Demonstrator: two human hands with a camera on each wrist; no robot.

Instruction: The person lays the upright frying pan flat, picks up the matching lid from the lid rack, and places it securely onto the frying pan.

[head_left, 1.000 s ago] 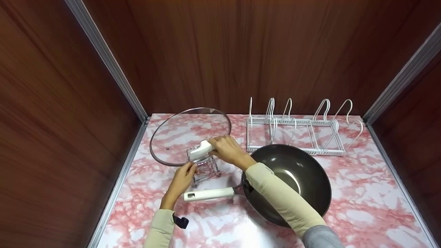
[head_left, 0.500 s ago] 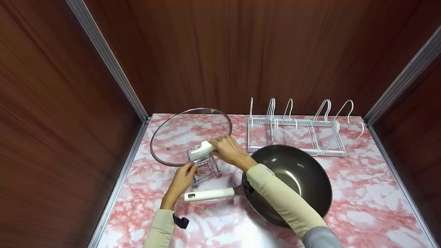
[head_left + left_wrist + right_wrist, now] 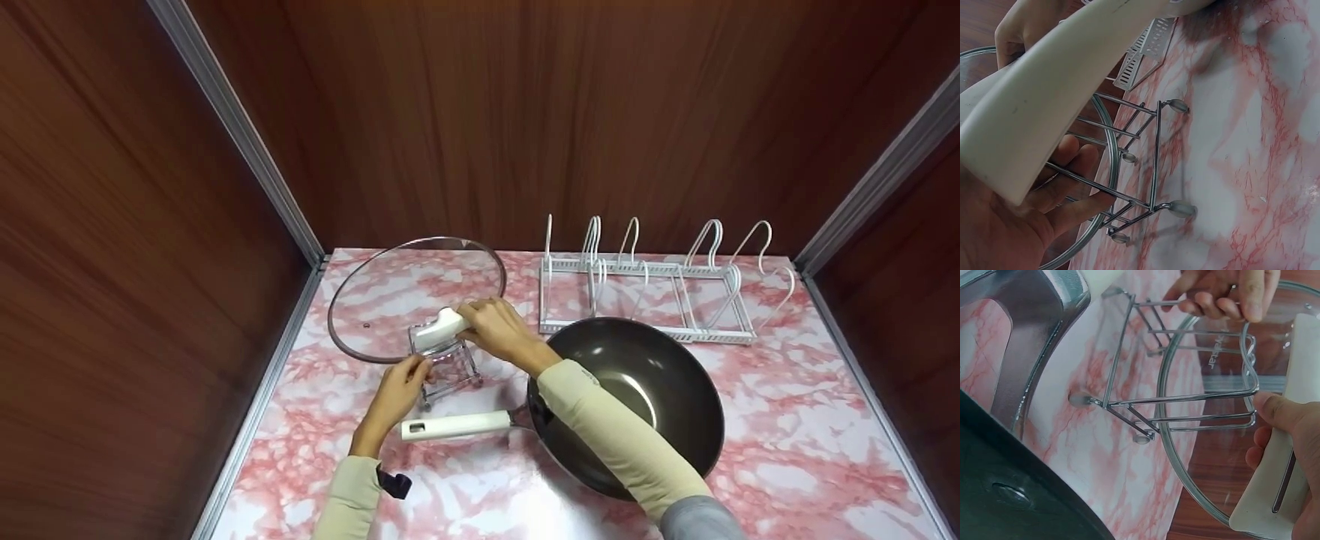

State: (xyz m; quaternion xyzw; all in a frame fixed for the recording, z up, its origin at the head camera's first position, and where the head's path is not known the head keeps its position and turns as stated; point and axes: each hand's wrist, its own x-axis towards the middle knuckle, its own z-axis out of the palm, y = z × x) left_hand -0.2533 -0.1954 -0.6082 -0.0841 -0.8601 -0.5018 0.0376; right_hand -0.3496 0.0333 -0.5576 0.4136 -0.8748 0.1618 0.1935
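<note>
A round glass lid [image 3: 420, 292] with a white handle [image 3: 441, 330] stands tilted in a small chrome wire lid stand [image 3: 1207, 396]. My right hand [image 3: 495, 328] grips the lid's handle, with the thumb by the stand's upper wires in the right wrist view. With its fingertips, my left hand [image 3: 396, 390] pinches the stand's near side wire. The lid's rim [image 3: 1111, 157] sits between the stand's wires in the left wrist view. Just in front of the stand lies the white handle [image 3: 457, 425] of a dark wok [image 3: 675, 397], which is partly hidden under my right forearm.
A white wire pot rack [image 3: 720, 336] with tall curved dividers stands at the back right, right behind the wok. Brown wood-look panels [image 3: 480, 135] close the left, back and right sides of the pink marbled tabletop [image 3: 787, 420].
</note>
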